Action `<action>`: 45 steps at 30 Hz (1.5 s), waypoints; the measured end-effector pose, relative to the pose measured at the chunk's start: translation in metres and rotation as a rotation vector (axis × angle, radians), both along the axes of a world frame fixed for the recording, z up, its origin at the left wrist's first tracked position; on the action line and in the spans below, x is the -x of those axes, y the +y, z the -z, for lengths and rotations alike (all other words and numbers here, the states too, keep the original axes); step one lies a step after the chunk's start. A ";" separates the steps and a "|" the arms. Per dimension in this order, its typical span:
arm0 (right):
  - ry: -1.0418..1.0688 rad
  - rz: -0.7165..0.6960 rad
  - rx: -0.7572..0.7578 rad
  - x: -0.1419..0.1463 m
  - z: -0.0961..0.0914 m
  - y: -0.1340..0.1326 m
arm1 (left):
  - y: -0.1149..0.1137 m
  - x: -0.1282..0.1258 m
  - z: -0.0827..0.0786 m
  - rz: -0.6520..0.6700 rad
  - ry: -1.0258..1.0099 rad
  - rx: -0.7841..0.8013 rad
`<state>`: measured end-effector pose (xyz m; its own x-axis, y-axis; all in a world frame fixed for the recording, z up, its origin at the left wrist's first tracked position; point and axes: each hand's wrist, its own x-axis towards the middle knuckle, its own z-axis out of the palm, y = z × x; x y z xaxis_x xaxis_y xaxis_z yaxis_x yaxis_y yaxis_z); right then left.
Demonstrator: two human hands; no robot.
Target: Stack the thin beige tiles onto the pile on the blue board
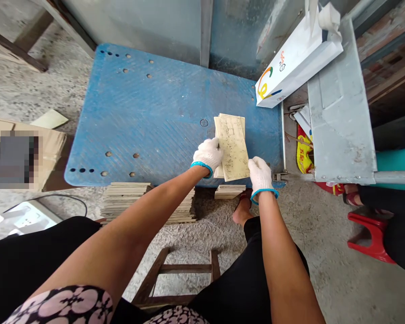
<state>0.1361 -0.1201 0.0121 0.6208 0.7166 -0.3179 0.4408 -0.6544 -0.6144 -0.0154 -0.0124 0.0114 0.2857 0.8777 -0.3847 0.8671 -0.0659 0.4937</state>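
Observation:
Both my hands wear white knit gloves with blue cuffs. My left hand [207, 155] grips the left edge of a small stack of thin pale wooden boards [232, 144] resting on the blue metal table [148, 117]. On the stack's near right corner sits my right hand [260, 174], holding it there. The top board is smudged with dark marks. The stack sits near the table's front right edge.
Stacks of similar boards [128, 200] lie on the concrete floor under the table's front edge. A white paper bag [295, 60] leans on a grey metal chute [339, 112] at right. A red stool [369, 234] and another person's legs are far right. A wooden stool [175, 279] stands between my legs.

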 end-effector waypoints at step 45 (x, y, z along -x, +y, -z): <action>0.007 -0.128 0.148 0.009 0.022 0.007 | -0.056 -0.020 0.035 -0.176 -0.236 0.191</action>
